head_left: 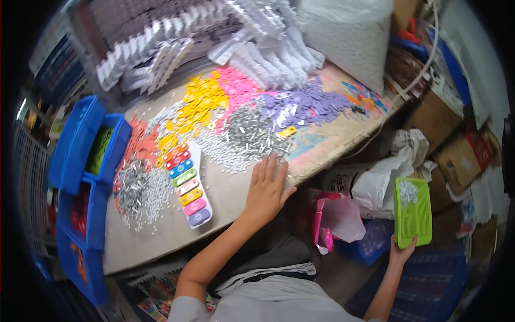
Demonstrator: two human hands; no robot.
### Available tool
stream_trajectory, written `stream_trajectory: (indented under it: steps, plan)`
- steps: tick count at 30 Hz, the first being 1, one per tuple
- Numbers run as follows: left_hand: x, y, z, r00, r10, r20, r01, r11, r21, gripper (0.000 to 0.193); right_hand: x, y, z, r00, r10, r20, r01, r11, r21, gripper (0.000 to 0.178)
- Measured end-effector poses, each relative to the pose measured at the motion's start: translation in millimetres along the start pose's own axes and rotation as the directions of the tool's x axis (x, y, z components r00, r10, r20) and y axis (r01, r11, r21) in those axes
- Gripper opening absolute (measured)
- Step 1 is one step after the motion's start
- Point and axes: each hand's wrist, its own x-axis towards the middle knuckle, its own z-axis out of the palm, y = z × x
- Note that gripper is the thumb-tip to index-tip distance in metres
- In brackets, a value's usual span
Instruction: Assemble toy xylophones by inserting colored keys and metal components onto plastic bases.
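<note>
My left hand (pixel 266 185) lies palm down at the table's near edge, fingers stretched out. Its fingertips reach the front of a heap of small silvery metal pieces (pixel 249 131). Out to the right, past the table, my right hand (pixel 404 250) grips the near end of a green plastic basket (pixel 422 214). Small white pieces (pixel 408 192) are gathered at the basket's far end. Left of my left hand, a white toy xylophone (pixel 196 155) with several coloured bars rests on the table. White beads (pixel 222 153) are scattered between the xylophone and the metal pieces.
Yellow (pixel 199 99), pink (pixel 241 86), purple (pixel 316 104) and coral pieces (pixel 140 140) cover the table (pixel 134 249). Stacked white xylophone bodies (pixel 284 59) and a bulging clear bag (pixel 348 40) stand behind. Blue bins (pixel 80 145) line the left; a pink bag (pixel 338 217) sits below the right edge.
</note>
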Motion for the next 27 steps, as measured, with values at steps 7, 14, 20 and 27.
stream_trajectory:
  steps: [7,14,20,27]
  plan:
    - [49.0,-2.0,28.7,0.994,0.107,-0.036,-0.105,0.993,0.053,0.069,-72.5,-23.7,83.4,0.983,-0.008,0.183,0.043,0.980,-0.192,0.056]
    - [63.0,-15.9,43.9,0.999,-0.030,0.023,0.023,0.967,0.255,0.070,-88.2,12.2,200.8,0.788,0.227,0.572,-0.070,0.957,-0.282,0.057]
    - [61.5,-29.0,36.5,0.982,-0.187,-0.016,0.187,0.970,0.156,0.067,-90.0,71.8,296.5,0.709,-0.012,0.705,0.235,0.947,-0.220,0.063]
    - [65.9,-31.3,36.9,0.953,-0.261,-0.156,0.278,0.955,0.100,0.078,-123.8,105.7,346.3,0.657,-0.164,0.736,0.440,0.876,-0.198,0.054]
